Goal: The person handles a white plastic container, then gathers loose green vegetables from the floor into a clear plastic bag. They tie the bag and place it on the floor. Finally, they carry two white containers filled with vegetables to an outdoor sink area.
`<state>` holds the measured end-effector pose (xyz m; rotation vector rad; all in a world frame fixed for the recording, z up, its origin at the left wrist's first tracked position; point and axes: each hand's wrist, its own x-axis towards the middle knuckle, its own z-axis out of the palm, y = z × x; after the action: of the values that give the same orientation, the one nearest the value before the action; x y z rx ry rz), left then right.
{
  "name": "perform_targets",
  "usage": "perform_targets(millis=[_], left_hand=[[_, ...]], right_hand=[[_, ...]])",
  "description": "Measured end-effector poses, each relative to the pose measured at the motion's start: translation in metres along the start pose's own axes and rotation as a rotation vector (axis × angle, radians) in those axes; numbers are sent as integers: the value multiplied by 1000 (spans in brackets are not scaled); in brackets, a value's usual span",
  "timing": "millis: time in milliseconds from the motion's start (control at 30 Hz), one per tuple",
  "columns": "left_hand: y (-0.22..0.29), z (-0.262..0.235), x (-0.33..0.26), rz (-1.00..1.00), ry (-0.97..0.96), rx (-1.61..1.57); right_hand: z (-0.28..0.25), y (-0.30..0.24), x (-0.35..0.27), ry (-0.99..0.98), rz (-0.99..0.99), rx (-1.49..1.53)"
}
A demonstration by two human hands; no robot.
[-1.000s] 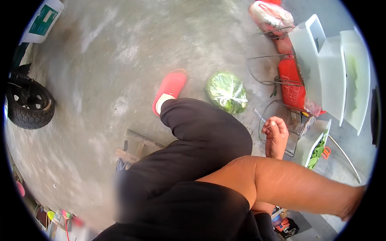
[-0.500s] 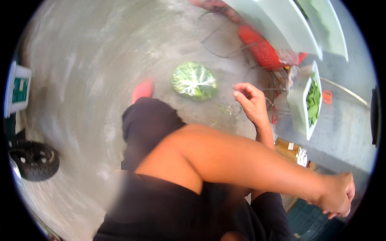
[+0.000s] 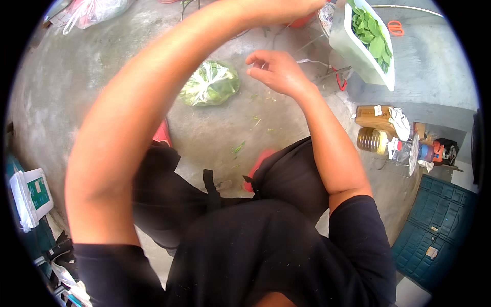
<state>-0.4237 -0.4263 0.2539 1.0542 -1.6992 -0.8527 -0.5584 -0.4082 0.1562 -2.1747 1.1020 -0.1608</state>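
Observation:
My left arm reaches up across the view, and my left hand (image 3: pixel 311 7) is at the top edge beside the upper corner of a white plastic container (image 3: pixel 353 59); its fingers are mostly cut off. Green leaves (image 3: pixel 372 38) lie inside that container. Over the concrete floor hovers my right hand (image 3: pixel 279 74), fingers loosely curled, with a gap between thumb and forefinger and nothing visible in them. To its left, a knotted clear plastic bag (image 3: pixel 212 84) full of leafy greens rests on the floor, partly behind my left forearm.
Orange-handled scissors (image 3: pixel 396 28) lie right of the container. Below them are a cardboard box (image 3: pixel 372 116), a bottle of yellowish liquid (image 3: pixel 372 140) and a dark teal crate (image 3: pixel 434 230). Plant scraps (image 3: pixel 239 148) dot the floor. A white plastic bag (image 3: pixel 94 13) is at the far left.
My left arm has swung from the lower right up to the top of the view. The camera view has shifted, and my right hand's fingers are still curled above the floor.

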Motion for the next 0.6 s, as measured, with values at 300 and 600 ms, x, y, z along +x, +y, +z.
perform_targets(millis=[300,600], left_hand=[[-140,102,-103,-465,240,36],[-141,182,-207,-617,-645,570]], right_hand=[[30,32,-13,-409,-5,-459],[39,28,-23,-380,-67,-375]])
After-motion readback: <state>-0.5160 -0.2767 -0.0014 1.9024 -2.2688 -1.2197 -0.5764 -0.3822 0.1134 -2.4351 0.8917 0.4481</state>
